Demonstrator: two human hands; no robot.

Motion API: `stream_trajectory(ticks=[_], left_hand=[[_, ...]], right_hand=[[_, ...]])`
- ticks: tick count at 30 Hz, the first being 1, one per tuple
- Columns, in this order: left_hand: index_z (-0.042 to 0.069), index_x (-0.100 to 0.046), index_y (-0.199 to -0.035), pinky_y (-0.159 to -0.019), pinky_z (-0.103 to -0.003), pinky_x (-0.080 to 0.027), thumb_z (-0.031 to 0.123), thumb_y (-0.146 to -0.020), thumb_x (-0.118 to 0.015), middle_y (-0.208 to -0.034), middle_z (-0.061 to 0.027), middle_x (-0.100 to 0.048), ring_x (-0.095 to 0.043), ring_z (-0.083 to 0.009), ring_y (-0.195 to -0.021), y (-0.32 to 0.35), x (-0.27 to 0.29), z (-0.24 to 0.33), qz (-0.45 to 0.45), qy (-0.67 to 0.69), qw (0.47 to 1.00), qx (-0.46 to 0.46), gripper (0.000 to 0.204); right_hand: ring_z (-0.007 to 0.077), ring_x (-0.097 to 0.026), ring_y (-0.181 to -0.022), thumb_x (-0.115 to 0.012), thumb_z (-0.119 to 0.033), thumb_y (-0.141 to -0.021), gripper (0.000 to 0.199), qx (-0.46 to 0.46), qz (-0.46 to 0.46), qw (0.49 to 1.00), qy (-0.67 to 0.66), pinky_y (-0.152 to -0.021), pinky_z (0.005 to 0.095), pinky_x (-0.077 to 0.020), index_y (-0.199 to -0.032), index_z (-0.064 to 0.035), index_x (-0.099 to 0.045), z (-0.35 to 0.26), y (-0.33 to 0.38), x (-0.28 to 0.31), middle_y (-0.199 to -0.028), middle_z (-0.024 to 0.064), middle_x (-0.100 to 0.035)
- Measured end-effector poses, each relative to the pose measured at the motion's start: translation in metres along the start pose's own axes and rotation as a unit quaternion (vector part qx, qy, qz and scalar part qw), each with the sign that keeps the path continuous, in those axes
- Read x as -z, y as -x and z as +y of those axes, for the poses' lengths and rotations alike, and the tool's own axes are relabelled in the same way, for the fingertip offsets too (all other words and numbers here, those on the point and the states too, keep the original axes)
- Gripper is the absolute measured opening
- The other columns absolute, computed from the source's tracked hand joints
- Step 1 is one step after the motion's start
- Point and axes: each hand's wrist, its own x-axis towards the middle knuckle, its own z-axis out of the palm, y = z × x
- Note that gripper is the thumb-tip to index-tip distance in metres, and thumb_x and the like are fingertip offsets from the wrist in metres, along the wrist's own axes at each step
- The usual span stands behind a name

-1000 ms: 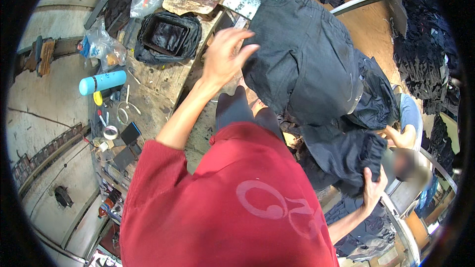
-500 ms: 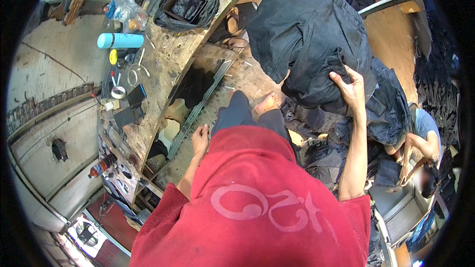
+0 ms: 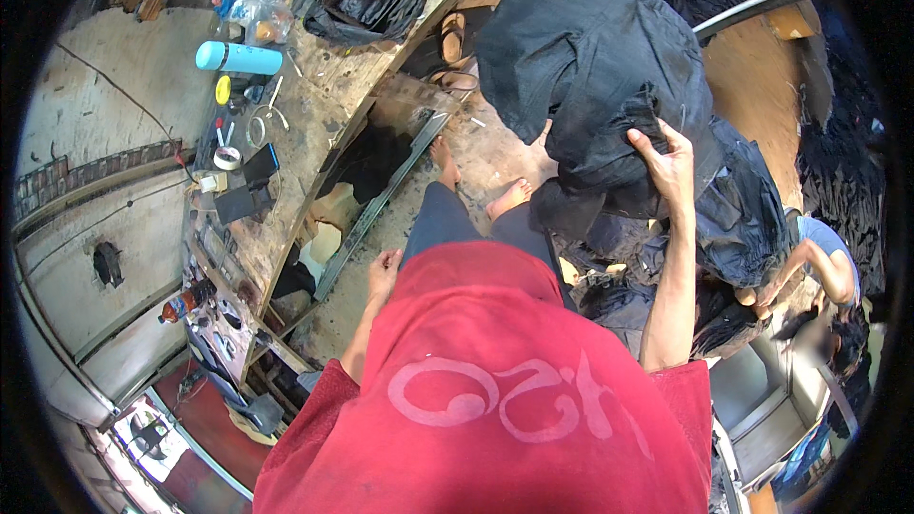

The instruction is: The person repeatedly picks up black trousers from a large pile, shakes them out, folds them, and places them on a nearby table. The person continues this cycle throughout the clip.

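With its thumb on top, my right hand [image 3: 669,167] grips a bunched fold of a large black garment [image 3: 595,48], which looks like trousers. The cloth hangs over a heap of dark garments [image 3: 738,209]. My fingers under the fold are hidden. By my left thigh hangs my left hand [image 3: 385,269], its fingers loosely curled and no object visible in it. It is apart from the wooden workbench [image 3: 324,100] on the left. At the garment's lower left edge a small skin-coloured bit [image 3: 545,133] shows; I cannot tell what it is.
A blue bottle [image 3: 238,58], a tape roll [image 3: 227,158] and a black-lined square container [image 3: 367,9] stand on the workbench. Sandals [image 3: 453,38] lie beyond my bare feet. At the right another person [image 3: 828,262] bends over dark cloth. A curved metal bar [image 3: 757,7] crosses the upper right.
My right hand keeps its grip on the garment, which has barely moved. My left foot has come into view beside the bench. The other person's hands have moved up toward the dark heap.
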Motion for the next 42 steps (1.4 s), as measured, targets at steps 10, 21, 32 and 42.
stream_trajectory(ticks=[10, 21, 32, 42], left_hand=[[0.0, -0.073, -0.114, -0.081, -0.034, -0.054, 0.028, -0.105, -0.066, -0.095, -0.0116, -0.074, -0.067, -0.0185, -0.087, -0.035, -0.009, 0.108, 0.076, -0.052, 0.974, -0.206, 0.03], [0.005, -0.076, -0.117, -0.076, -0.026, -0.051, 0.025, -0.102, -0.073, -0.094, -0.001, -0.074, -0.061, -0.008, -0.08, -0.108, -0.107, 0.538, -0.058, -0.055, 0.81, -0.58, 0.025], [0.006, -0.051, -0.153, -0.12, -0.04, -0.037, 0.063, -0.102, -0.059, -0.151, -0.0238, -0.057, -0.052, -0.0319, -0.144, -0.254, -0.249, 0.705, -0.285, -0.324, 0.719, -0.545, 0.077], [-0.003, -0.069, -0.13, -0.096, -0.033, -0.054, 0.024, -0.082, -0.092, -0.116, -0.0103, -0.077, -0.072, -0.0173, -0.102, -0.211, -0.175, 0.741, -0.487, -0.164, 0.812, -0.278, 0.06]], right_hand=[[0.0077, -0.066, -0.088, -0.089, -0.02, -0.082, 0.037, -0.009, -0.095, 0.987, 0.132, -0.085, 0.0304, -0.0555, -0.111, 0.0, -0.077, -0.102, 0.108, 0.053, -0.096, 0.0053, -0.08], [0.037, -0.074, -0.082, -0.085, -0.045, -0.085, 0.056, -0.206, 0.035, 0.92, 0.33, -0.076, 0.0425, -0.0559, -0.117, -0.0006, -0.075, -0.077, 0.244, 0.066, -0.087, 0.0228, -0.074], [0.0452, -0.071, -0.106, -0.071, -0.033, -0.101, 0.05, -0.355, 0.414, 0.77, 0.33, -0.093, 0.0459, -0.0541, -0.13, 0.0077, -0.065, -0.049, 0.33, -0.022, -0.111, 0.0333, -0.071], [0.0386, -0.069, -0.079, -0.084, -0.029, -0.087, 0.034, -0.273, 0.271, 0.888, 0.251, -0.073, 0.0427, -0.0535, -0.092, 0.0004, -0.067, -0.138, 0.29, -0.015, -0.083, 0.0177, -0.071]])
